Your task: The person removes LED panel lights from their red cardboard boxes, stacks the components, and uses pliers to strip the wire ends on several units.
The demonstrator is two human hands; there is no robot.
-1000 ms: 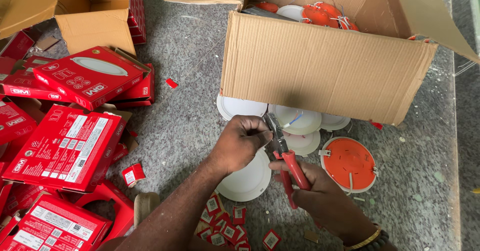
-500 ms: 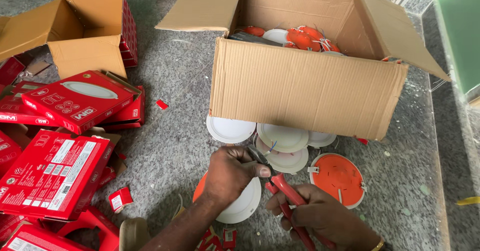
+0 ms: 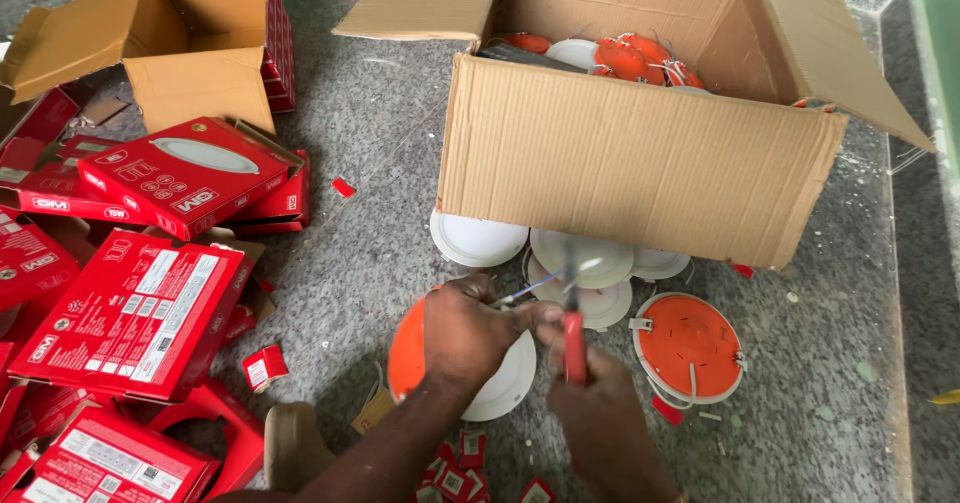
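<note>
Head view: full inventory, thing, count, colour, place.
Large cardboard box: 1, brown, open, top centre; round lamps inside.
Small cardboard box: 1, brown, open, top left.
Flat retail cartons: many, red, piled left.
Round panel lamps, face up: several, white, on the floor before the large box.
Lamp, back up: 1, orange, right.
Held lamp: 1, white and orange, centre.
Wire: thin, bluish, between the hands.
Pliers: 1, red-handled.
Floor: grey, speckled.
Left hand: on held lamp and wire.
Right hand: grips pliers.
</note>
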